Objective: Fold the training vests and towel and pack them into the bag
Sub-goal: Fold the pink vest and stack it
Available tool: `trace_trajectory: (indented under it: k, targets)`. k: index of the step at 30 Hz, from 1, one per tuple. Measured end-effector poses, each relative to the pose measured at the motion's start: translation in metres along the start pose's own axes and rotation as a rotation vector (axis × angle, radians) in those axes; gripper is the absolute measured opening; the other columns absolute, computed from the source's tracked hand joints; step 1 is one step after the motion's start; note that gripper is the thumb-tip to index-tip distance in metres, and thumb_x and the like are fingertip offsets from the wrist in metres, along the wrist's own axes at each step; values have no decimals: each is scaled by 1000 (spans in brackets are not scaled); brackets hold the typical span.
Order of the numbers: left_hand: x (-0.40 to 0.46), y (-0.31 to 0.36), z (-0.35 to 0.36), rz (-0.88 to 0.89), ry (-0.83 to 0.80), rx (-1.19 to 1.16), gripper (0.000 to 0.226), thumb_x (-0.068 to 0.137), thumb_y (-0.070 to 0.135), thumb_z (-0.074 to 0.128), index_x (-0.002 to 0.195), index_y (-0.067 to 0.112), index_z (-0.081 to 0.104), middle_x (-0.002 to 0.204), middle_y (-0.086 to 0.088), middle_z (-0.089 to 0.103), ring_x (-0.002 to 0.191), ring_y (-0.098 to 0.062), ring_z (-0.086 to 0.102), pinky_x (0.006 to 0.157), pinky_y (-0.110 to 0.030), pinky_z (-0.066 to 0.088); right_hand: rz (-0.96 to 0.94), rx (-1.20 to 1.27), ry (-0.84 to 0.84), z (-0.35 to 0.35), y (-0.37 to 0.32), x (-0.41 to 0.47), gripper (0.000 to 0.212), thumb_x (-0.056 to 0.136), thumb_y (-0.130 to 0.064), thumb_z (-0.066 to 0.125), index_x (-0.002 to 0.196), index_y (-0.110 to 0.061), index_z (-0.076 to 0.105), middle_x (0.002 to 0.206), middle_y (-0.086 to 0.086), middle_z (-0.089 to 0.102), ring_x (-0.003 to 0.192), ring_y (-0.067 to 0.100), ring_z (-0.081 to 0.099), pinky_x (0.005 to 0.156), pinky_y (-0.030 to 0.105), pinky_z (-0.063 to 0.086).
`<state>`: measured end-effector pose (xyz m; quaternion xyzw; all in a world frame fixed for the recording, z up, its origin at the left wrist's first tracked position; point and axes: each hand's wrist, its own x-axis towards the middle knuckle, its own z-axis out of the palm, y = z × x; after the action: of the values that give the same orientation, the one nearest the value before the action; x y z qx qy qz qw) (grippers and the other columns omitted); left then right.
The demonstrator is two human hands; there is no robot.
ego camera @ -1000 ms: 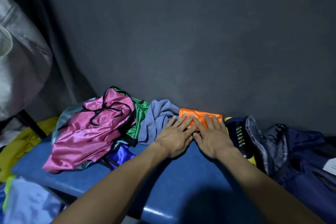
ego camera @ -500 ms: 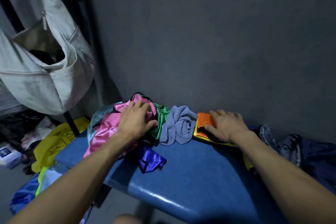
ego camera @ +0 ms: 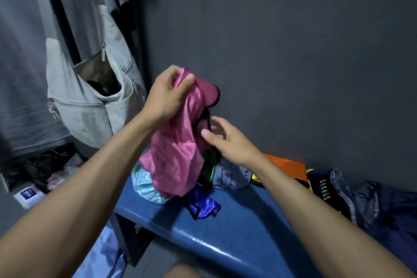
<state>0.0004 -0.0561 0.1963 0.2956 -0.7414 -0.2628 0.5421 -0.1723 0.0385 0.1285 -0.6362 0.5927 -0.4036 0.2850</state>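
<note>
L hand (ego camera: 165,97) fingers pinch pink vest (ego camera: 178,149) top, lifted above surface (ego camera: 225,228). R hand (ego camera: 228,140) fingers loosely spread, at vest's black trim, grip unclear. Orange vest (ego camera: 286,165) folded just right of R fingers.

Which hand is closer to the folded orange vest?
The right hand. It reaches toward the pink vest, up and to the left of the orange vest lying on the bench. The left hand is higher and further left, gripping the pink vest's top.

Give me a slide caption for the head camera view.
Left hand lifts pink vest off blue bench; open right hand reaches in.
</note>
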Motion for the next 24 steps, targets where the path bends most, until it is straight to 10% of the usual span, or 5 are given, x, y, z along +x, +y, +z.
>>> trace_trajectory:
  k: [4,12,20,24]
  targets:
    - [19,64,-7,-47,-61,-391,12,101,21,63,90,17,64,82,1,61,74,-9,54,73,-24,46,-30,164,8,-8,-31,-9,46,100,-41,63,141,-25,53,131,-14,64,110,-4,63,95,23,52]
    - [23,115,-2,-106,215,-523,8,100,16,64,93,15,66,80,0,65,69,-9,58,69,-27,50,-143,359,-25,-46,-56,-75,119,58,-76,82,156,-28,35,149,-6,55,135,14,56,114,42,45]
    - [7,126,35,-194,309,-687,18,101,10,59,84,16,57,71,-1,56,67,-16,51,66,-33,46,-171,-90,200,-39,-40,-120,51,83,-60,71,93,-9,69,83,-2,71,74,9,64,68,37,53]
    - [-2,116,41,-341,-37,-604,24,102,7,54,80,16,53,60,0,47,47,-12,40,42,-22,32,-107,199,399,-62,-50,-120,27,106,-19,55,82,-17,68,61,-7,64,51,6,56,51,26,46]
